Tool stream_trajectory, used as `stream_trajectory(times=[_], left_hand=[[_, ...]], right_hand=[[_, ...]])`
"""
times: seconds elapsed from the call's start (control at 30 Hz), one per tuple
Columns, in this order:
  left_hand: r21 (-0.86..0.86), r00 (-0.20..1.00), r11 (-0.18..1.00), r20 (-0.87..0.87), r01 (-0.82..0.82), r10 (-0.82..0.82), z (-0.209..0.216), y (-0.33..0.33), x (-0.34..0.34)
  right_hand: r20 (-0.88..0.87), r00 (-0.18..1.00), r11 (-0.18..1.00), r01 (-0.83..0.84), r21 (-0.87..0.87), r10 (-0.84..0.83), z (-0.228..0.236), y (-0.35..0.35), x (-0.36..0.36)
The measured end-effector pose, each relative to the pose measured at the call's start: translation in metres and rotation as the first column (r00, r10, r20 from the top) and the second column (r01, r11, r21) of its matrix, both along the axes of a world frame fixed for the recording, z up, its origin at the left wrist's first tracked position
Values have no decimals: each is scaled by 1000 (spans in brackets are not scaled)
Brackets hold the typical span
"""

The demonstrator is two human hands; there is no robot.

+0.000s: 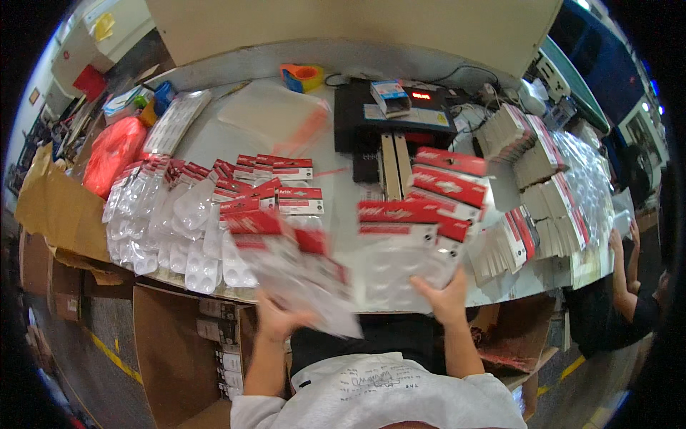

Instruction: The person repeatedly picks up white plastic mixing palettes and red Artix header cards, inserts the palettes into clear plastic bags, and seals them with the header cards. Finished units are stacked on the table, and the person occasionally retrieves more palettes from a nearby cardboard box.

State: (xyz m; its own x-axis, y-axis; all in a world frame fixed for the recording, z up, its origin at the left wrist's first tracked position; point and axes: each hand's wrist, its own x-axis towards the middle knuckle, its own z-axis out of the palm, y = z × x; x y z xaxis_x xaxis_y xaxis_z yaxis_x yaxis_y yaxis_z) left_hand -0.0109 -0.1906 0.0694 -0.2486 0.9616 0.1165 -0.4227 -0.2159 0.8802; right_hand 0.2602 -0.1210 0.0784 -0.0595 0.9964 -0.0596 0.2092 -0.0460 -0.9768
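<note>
My left hand (284, 319) is closed on a fanned bunch of blister packs (286, 261) with red header cards; they are tilted and smeared by motion. On the right, my right hand (444, 294) grips the lower edge of another bunch of blister packs (400, 261), thumb on top and fingers hidden beneath. Beyond that bunch, more red-topped cards (450, 179) overlap in front of a black machine (357, 129) with a lit red display and a pale metal track (393, 168). Many finished-looking packs (207, 207) with clear molded trays lie heaped at the left.
Stacked header cards (554, 207) and clear plastic trays (586, 164) fill the table's right side. A tape dispenser (301, 77) stands at the back. Left are a red plastic bag (114, 157) and brown cardboard (50, 207). Another person's hands (623, 239) work at far right.
</note>
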Motion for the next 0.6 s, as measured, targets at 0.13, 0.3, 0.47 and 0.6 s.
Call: stream_trajectory(times=[0.13, 0.3, 0.47, 0.6], left_hand=[[26, 912, 992, -389, -127, 127, -44, -16, 63], [-48, 959, 967, -129, 249, -253, -43, -15, 54], [-36, 840, 967, -488, 254, -239, -28, -8, 54], [157, 595, 931, -800, 328, -75, -37, 13, 63]], right_hand=[[-217, 962, 986, -153, 63, 164, -27, -32, -17], [3, 818, 814, -572, 99, 575, -35, -32, -6], [-224, 692, 707, -707, -20, 686, -28, -23, 8], [90, 672, 595, -702, 391, 735, -24, 0, 19]])
